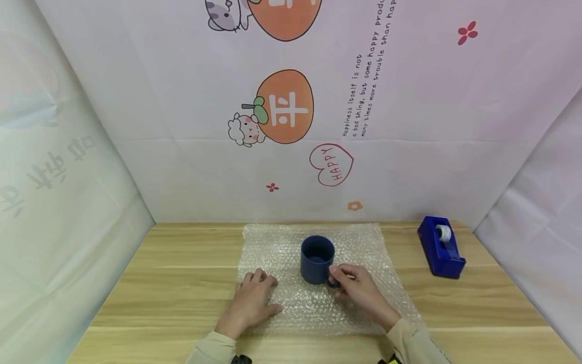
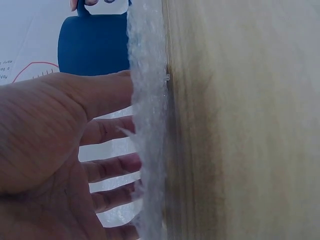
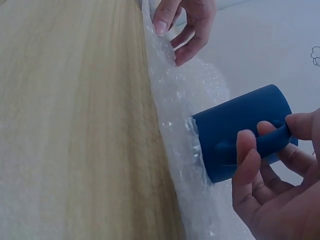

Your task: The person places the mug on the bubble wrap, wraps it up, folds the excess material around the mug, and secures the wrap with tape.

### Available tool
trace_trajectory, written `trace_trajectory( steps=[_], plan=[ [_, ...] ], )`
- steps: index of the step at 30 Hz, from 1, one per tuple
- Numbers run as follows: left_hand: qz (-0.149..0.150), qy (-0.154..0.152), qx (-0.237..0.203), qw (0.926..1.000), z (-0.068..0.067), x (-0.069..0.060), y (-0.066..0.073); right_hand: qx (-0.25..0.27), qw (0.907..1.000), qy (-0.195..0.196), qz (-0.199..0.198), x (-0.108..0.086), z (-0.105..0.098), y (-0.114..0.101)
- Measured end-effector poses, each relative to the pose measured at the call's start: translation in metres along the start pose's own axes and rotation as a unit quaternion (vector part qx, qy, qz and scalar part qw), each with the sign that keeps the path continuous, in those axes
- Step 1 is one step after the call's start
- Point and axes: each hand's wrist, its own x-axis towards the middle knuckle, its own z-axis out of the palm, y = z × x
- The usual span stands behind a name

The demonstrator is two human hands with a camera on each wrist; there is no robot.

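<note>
Across the wood-grain tabletop (image 1: 182, 303) lies a sheet of bubble wrap (image 1: 273, 247). The left hand (image 1: 252, 301) rests on its left side, fingers loosely spread, grasping nothing. The right hand (image 1: 361, 293) grips the blue mug (image 1: 312, 269), which stands upright on the wrap just left of that hand, by its handle (image 3: 272, 142).

1. The left sleeve (image 1: 211, 349) is long and pale beige.
2. Just right of the left sleeve shows a rounded black piece (image 1: 241, 359), partly cut off.
3. Well right of the left sleeve is a matching right sleeve (image 1: 411, 341) with small dark markings.
4. Beyond the left sleeve, bare fingers (image 1: 258, 274) have rounded tips.
</note>
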Motion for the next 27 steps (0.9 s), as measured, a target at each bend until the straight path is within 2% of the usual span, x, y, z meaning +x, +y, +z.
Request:
trace_trajectory(
  steps=[3,7,23,27],
  plan=[
    [-0.001,0.0,0.001,1.0,0.001,0.0,0.0,-0.027,0.9992,0.028,-0.004,-0.001,0.002,-0.002],
    [-0.001,0.001,0.002,1.0,0.0,0.0,0.0,-0.048,0.9979,0.043,-0.008,-0.003,0.007,-0.003],
    [0.0,-0.002,0.002,1.0,-0.005,-0.001,0.004,-0.035,0.9993,0.009,-0.009,-0.014,0.027,-0.009],
    [0.0,-0.002,0.002,1.0,-0.004,0.0,0.003,-0.048,0.9988,-0.004,-0.008,-0.015,0.027,-0.01]
  ],
)
